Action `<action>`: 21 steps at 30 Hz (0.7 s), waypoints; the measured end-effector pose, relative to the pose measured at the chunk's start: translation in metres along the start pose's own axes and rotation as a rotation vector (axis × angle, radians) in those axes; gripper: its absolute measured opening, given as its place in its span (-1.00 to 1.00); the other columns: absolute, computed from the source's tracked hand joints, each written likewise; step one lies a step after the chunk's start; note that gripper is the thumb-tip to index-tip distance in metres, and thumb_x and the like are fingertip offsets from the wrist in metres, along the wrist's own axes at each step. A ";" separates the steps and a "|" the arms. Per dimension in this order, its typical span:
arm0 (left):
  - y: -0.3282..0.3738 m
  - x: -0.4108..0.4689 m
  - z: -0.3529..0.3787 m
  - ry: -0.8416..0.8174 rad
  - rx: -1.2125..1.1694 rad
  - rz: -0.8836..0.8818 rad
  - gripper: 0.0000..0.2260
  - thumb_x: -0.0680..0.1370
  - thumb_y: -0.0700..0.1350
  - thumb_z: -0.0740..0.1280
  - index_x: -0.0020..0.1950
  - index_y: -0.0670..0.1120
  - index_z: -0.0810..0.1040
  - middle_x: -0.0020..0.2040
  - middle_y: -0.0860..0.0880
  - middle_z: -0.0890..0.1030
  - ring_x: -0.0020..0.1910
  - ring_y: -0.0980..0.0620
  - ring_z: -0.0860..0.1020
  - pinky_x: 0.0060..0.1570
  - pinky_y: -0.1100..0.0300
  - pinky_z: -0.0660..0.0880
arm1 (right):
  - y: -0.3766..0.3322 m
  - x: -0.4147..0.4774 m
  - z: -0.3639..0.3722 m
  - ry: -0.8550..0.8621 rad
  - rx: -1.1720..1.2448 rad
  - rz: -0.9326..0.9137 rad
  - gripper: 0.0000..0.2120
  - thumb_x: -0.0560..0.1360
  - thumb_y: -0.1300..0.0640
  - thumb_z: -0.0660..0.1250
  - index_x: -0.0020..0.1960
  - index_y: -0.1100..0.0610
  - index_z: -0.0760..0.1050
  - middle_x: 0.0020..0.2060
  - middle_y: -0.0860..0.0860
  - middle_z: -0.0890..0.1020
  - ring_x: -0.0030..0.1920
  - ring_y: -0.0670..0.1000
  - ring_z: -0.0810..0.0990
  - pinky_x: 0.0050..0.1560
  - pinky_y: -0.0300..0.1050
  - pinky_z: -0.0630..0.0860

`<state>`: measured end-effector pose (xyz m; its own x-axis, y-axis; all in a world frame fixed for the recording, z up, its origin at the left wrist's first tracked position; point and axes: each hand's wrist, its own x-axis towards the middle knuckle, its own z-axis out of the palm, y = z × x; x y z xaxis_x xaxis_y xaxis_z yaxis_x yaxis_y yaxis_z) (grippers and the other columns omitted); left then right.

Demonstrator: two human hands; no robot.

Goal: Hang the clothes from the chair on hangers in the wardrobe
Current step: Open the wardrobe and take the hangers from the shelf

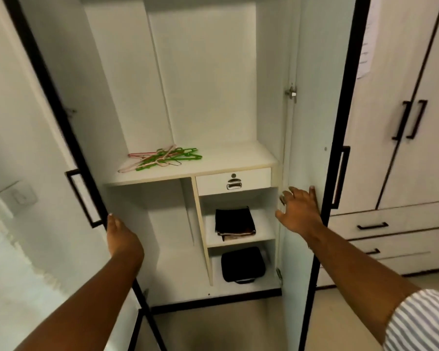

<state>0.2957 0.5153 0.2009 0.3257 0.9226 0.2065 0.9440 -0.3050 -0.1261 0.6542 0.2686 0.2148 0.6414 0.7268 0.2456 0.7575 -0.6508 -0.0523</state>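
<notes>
Head view: a white wardrobe [203, 79] stands with both doors swung wide. The left hand [123, 236] rests against the left door [61, 117] at its black edge; whether its fingers grip cannot be told. The right hand [299, 211] lies on the right door [312, 102], fingers spread and holding nothing. Pink and green hangers [162, 158] lie heaped on the middle shelf [228, 155]

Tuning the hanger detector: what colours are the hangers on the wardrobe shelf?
The hangers are green and pale pink; head view.
</notes>
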 end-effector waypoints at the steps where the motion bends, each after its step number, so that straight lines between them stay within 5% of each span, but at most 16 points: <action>1: 0.000 0.000 0.005 -0.027 0.022 0.038 -0.52 0.72 -0.18 0.00 0.65 -0.01 0.02 0.64 -0.03 0.14 0.60 -0.06 0.14 0.17 0.62 0.09 | 0.007 -0.004 0.004 -0.001 -0.005 0.006 -0.31 0.57 -0.24 0.19 0.59 0.07 0.21 0.59 0.11 0.22 0.57 0.13 0.16 0.54 0.18 -0.34; 3: -0.001 -0.008 0.016 -0.155 0.337 0.169 -0.53 0.68 -0.10 0.05 0.60 -0.13 0.23 0.58 -0.14 0.27 0.58 -0.16 0.21 0.51 0.24 0.05 | 0.017 -0.009 0.007 0.022 0.016 0.026 -0.36 0.57 -0.22 0.20 0.57 0.04 0.26 0.57 0.09 0.25 0.56 0.13 0.18 0.53 0.18 -0.35; 5: 0.014 -0.013 0.016 -0.175 0.382 0.101 -0.52 0.63 -0.01 0.11 0.53 -0.13 0.35 0.48 -0.16 0.41 0.50 -0.20 0.31 0.56 -0.15 0.01 | 0.026 -0.012 0.005 0.035 0.068 0.063 -0.40 0.57 -0.17 0.23 0.54 0.05 0.30 0.57 0.10 0.25 0.56 0.15 0.18 0.53 0.21 -0.33; 9: 0.074 -0.029 0.003 -0.074 0.262 0.298 -0.39 0.61 0.19 0.17 0.55 -0.15 0.26 0.49 -0.13 0.39 0.49 -0.14 0.31 0.56 -0.12 0.04 | 0.051 -0.016 -0.001 0.023 0.125 0.171 -0.40 0.60 -0.11 0.24 0.56 0.09 0.27 0.58 0.13 0.21 0.57 0.19 0.15 0.57 0.22 -0.19; 14: 0.164 -0.055 -0.024 0.012 -0.071 0.654 -0.40 0.64 0.17 0.17 0.61 -0.06 0.19 0.55 -0.07 0.33 0.54 -0.07 0.26 0.57 -0.04 0.07 | 0.061 -0.027 -0.005 0.028 0.230 0.250 -0.43 0.59 -0.07 0.29 0.55 0.06 0.28 0.57 0.10 0.23 0.54 0.21 0.20 0.55 0.24 0.03; 18: 0.198 -0.067 -0.035 0.075 -0.338 0.773 -0.47 0.64 0.13 0.21 0.58 0.01 0.27 0.51 0.00 0.40 0.50 -0.02 0.32 0.54 0.03 0.15 | 0.028 -0.034 -0.014 0.083 0.370 0.150 -0.53 0.58 0.02 0.33 0.46 0.09 0.42 0.48 0.11 0.38 0.46 0.18 0.32 0.43 0.08 0.34; 21: 0.183 -0.057 -0.032 0.128 -0.425 0.775 -0.52 0.64 0.11 0.22 0.54 0.02 0.35 0.46 0.01 0.46 0.46 -0.01 0.38 0.49 0.06 0.21 | -0.029 -0.029 -0.017 0.059 0.500 -0.020 -0.61 0.58 0.10 0.33 0.39 0.13 0.50 0.38 0.10 0.47 0.42 0.13 0.33 0.39 -0.07 0.32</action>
<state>0.4516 0.3997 0.1971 0.8600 0.3955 0.3224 0.3880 -0.9172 0.0900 0.6111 0.2626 0.2259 0.6289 0.7152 0.3048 0.7446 -0.4412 -0.5009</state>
